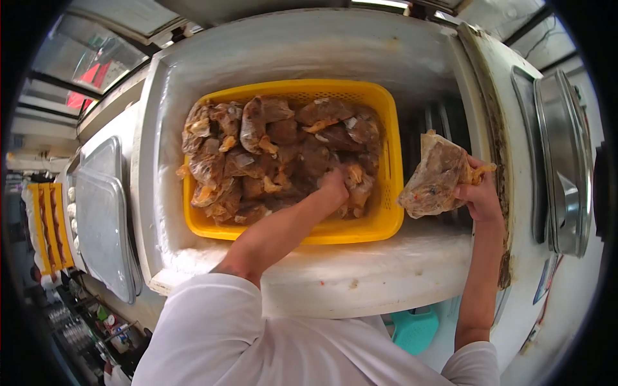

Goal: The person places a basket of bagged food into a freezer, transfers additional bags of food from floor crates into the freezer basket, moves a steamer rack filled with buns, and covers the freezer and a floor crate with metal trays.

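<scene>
A yellow basket [293,239] with perforated walls is full of knotted plastic bags of brown meat [257,122]. My left hand [333,183] reaches down into the right part of the pile, touching the bags there. Its fingers are largely hidden among them, so I cannot see whether they grip one. To the right of the basket, my right hand [477,192] is closed around the tied, orange-looking end of another bag of meat [436,177]. That bag hangs tilted above the dark gap beside the basket, and whitish patches show on its surface.
The basket sits inside a white chest freezer [360,283] with frosted walls. Metal trays [563,164] lean at the right, and further trays [103,219] lie at the left. A turquoise plastic item [414,331] is below the front edge. Dark slatted racks are partly visible in the gap.
</scene>
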A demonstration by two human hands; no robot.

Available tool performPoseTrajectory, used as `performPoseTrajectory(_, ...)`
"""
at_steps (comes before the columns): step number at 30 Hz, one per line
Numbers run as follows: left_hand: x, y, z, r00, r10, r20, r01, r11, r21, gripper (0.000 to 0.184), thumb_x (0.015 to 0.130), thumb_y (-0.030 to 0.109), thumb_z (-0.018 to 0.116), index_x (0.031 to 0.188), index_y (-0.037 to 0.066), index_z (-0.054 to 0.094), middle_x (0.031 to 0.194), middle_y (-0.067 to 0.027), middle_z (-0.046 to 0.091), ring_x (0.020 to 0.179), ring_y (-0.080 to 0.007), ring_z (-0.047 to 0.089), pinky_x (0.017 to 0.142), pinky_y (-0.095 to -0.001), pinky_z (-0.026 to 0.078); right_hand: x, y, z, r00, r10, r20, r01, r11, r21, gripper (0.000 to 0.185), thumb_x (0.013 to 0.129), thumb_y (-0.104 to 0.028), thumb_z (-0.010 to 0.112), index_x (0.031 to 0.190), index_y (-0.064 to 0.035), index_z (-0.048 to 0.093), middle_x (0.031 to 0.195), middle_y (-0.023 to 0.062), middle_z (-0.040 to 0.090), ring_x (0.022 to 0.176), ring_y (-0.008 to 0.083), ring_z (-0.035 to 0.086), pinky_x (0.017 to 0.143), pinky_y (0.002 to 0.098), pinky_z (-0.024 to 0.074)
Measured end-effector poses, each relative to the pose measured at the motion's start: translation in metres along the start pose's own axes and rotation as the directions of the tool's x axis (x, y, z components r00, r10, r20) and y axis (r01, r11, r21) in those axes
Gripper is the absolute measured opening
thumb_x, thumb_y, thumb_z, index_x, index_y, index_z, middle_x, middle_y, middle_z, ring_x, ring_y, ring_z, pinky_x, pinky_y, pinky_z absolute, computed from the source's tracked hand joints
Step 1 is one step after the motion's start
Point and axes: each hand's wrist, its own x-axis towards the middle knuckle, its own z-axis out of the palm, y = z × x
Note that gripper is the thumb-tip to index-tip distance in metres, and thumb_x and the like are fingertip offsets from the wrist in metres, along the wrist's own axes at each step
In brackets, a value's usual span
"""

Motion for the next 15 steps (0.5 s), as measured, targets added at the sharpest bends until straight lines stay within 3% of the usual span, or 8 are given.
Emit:
performPoseTrajectory(1,-0.024,-0.001,-0.006,1.0,0.017,0.0,-0.017,1.0,-0.017,0.037,0.099,0.028,0.048,0.128,0.005,0.053,0.13,-0.0073,0.056,0.115,-0.0226,0.054,0.095,-0.0363,0.047,0.004,0.002,0.001,1.0,-0.005,0.009,0.005,1.0,0.02,0.066,0.056,-0.009,0.076,0.118,0.0046,0.06,0.105,0.0049,0.066,0.092,0.0118,0.063,0.085,0.0273,0.0505)
performPoseTrajectory(4,-0.066,0.008,-0.027,0.974,0.215,0.068,-0.225,0.891,0.395,0.03,0.098,0.027,0.049,0.119,0.008,0.058,0.126,-0.0056,0.058,0.113,-0.0216,0.054,0.094,-0.0376,0.047,0.022,0.004,0.007,0.996,-0.045,0.075,0.043,0.999,0.025,0.057,0.058,-0.009,0.075,0.112,0.0035,0.061,0.101,0.0036,0.065,0.09,0.0108,0.061,0.082,0.0267,0.0497)
performPoseTrajectory(6,-0.071,0.034,-0.06,0.977,0.115,0.177,-0.186,0.867,0.463,0.02,0.094,0.02,0.056,0.11,0.01,0.061,0.113,-0.0052,0.063,0.102,-0.0213,0.059,0.088,-0.0356,0.05,0.034,0.004,0.017,0.99,-0.061,0.128,0.06,0.998,0.008,0.053,0.059,-0.009,0.075,0.109,0.0029,0.062,0.099,0.003,0.064,0.089,0.0105,0.061,0.081,0.0265,0.0493)
performPoseTrajectory(8,-0.173,0.065,-0.055,0.97,0.18,0.16,-0.24,0.786,0.57,0.018,0.086,0.008,0.064,0.104,0.011,0.062,0.098,-0.0051,0.065,0.089,-0.0193,0.062,0.079,-0.032,0.052,0.049,0.004,0.04,0.981,-0.143,0.132,0.148,0.989,-0.028,0.046,0.063,-0.01,0.076,0.106,0.0019,0.063,0.095,0.0021,0.064,0.088,0.0111,0.06,0.079,0.0273,0.049)
performPoseTrajectory(10,-0.224,0.1,-0.072,0.83,0.418,0.369,-0.551,0.51,0.661,0.02,0.077,0.008,0.073,0.093,0.003,0.063,0.091,-0.0064,0.068,0.079,-0.0189,0.064,0.071,-0.0339,0.053,0.069,0.001,0.072,0.966,-0.183,0.183,0.197,0.978,-0.065,0.046,0.064,-0.012,0.077,0.106,0.0018,0.063,0.095,0.0022,0.064,0.088,0.0113,0.06,0.08,0.0275,0.049)
performPoseTrajectory(12,-0.291,0.123,-0.085,0.607,0.633,0.481,-0.699,0.138,0.701,0.02,0.073,0.007,0.073,0.09,0.003,0.063,0.089,-0.0087,0.069,0.079,-0.0191,0.064,0.071,-0.031,0.051,0.09,-0.006,0.111,0.941,-0.251,0.228,0.29,0.944,-0.156,0.046,0.065,-0.014,0.078,0.106,0.0018,0.064,0.095,0.0046,0.065,0.088,0.0137,0.062,0.08,0.0288,0.0494)
performPoseTrajectory(14,-0.326,0.141,-0.113,0.276,0.776,0.567,-0.575,-0.339,0.744,0.029,0.071,0.008,0.074,0.098,0.003,0.064,0.088,-0.0139,0.066,0.077,-0.0243,0.064,0.069,-0.0343,0.05,0.11,-0.016,0.161,0.879,-0.418,0.228,0.475,0.803,-0.36,0.046,0.066,-0.016,0.079,0.106,0.0026,0.064,0.098,0.0093,0.067,0.09,0.0205,0.064,0.082,0.032,0.0503)
performPoseTrajectory(15,-0.343,0.141,-0.117,0.272,0.782,0.561,-0.574,-0.336,0.747,0.029,0.071,0.008,0.074,0.098,0.003,0.064,0.088,-0.0139,0.066,0.077,-0.0243,0.064,0.069,-0.0343,0.05,0.117,-0.022,0.189,0.807,-0.544,0.23,0.577,0.644,-0.502,0.047,0.066,-0.017,0.079,0.105,0.0032,0.064,0.101,0.0118,0.068,0.092,0.025,0.065,0.083,0.0341,0.0509)
